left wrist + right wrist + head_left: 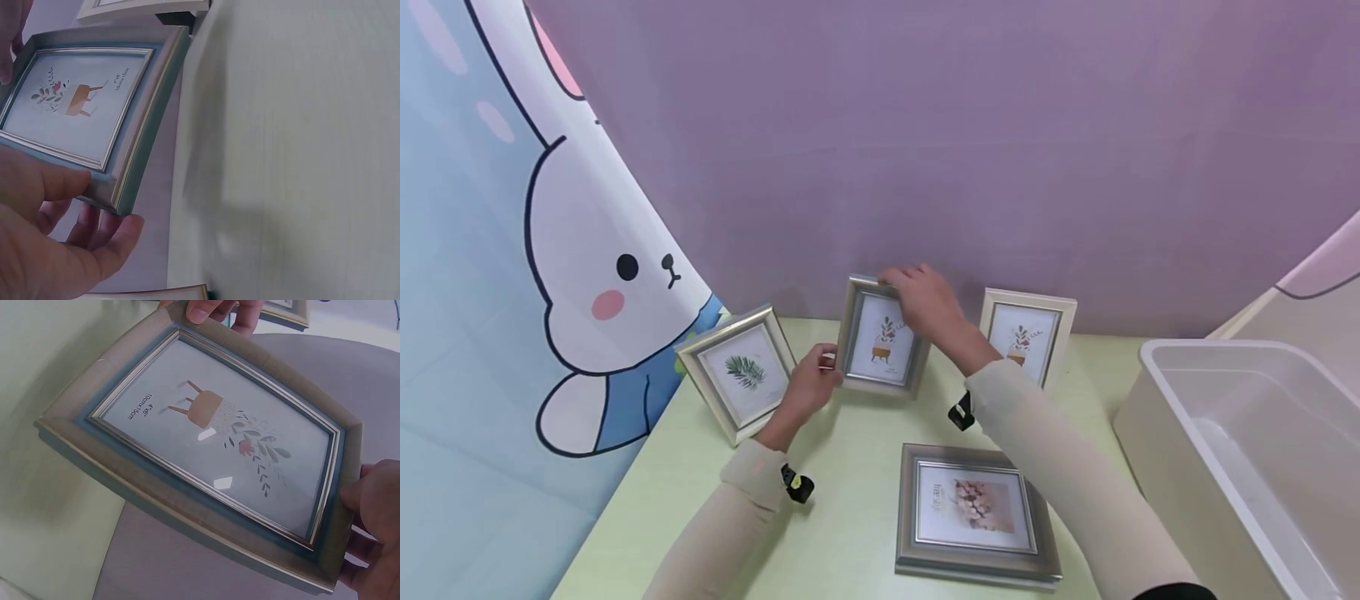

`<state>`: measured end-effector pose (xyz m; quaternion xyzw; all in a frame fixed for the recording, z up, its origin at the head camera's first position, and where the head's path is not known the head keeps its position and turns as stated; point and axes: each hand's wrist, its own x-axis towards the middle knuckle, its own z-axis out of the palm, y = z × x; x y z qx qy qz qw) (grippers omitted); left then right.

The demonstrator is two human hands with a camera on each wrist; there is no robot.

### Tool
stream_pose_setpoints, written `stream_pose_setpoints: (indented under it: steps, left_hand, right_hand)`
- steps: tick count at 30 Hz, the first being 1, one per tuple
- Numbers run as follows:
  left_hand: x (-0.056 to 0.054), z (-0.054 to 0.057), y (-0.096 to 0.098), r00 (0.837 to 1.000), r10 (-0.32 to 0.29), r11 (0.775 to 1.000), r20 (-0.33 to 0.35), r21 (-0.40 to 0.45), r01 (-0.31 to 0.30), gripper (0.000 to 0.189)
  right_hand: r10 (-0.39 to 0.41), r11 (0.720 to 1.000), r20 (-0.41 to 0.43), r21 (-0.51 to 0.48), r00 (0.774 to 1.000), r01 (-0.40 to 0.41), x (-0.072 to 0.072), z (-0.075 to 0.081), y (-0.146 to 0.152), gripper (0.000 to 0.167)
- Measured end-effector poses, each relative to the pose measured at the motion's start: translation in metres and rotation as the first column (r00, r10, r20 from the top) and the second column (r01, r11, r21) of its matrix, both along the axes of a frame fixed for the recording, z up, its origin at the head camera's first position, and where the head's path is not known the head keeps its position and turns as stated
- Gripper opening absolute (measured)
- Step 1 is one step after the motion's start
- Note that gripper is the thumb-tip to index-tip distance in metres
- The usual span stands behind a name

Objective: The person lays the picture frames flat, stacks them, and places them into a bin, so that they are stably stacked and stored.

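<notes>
Gripping a silver-and-blue picture frame (883, 343) between two hands, a person in light sleeves (1033, 429) works at a pale green table (835, 517), as seen from the head camera. The left hand (808, 383) pinches the lower left corner, while the right hand (931, 308) bends over the top edge near the upper right corner. The frame leans slightly, its potted-plant print facing the wearer; whether its lower edge touches the tabletop cannot be told. To its left stands a gold-edged frame (703, 358) with a green leaf print; to its right, partly behind the right arm, stands a cream frame (1060, 342). Nearer the wearer, a larger brown-silver frame (973, 562) lies flat, face up. A white bin (1198, 467) sits at far right, a purple backdrop (925, 150) hangs behind, and a cartoon rabbit print (595, 275) covers the left side.

From the left wrist, the thumb presses the front of the frame's corner as bent fingers reach beneath and behind it. The right hand's fingers show at the far edge, and parts of two other frames enter at top and bottom.

From the right wrist, the thumb lies along the top border with fingers curled behind. Across the frame, the left hand holds its corner; "10cmx15cm" reads beneath the printed plant.
</notes>
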<state>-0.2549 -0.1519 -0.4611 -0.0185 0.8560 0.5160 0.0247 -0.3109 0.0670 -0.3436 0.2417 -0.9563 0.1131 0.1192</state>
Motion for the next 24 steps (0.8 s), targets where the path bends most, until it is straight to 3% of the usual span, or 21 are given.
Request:
stream_pose_setpoints:
  steps: [11,24]
  left_hand:
    - [0.002,0.011,0.002,0.999,-0.01,1.0,-0.043,-0.017,0.009,0.045]
    - [0.006,0.026,0.0,0.992,-0.065,0.998,-0.113,-0.012,0.064,0.045]
  right_hand:
    - [0.029,0.99,-0.022,-0.139,0.999,-0.032,0.016,0.0,0.025,0.038]
    - [-0.024,0.96,0.008,-0.279,1.0,0.025,0.025,-0.005,0.044,0.035]
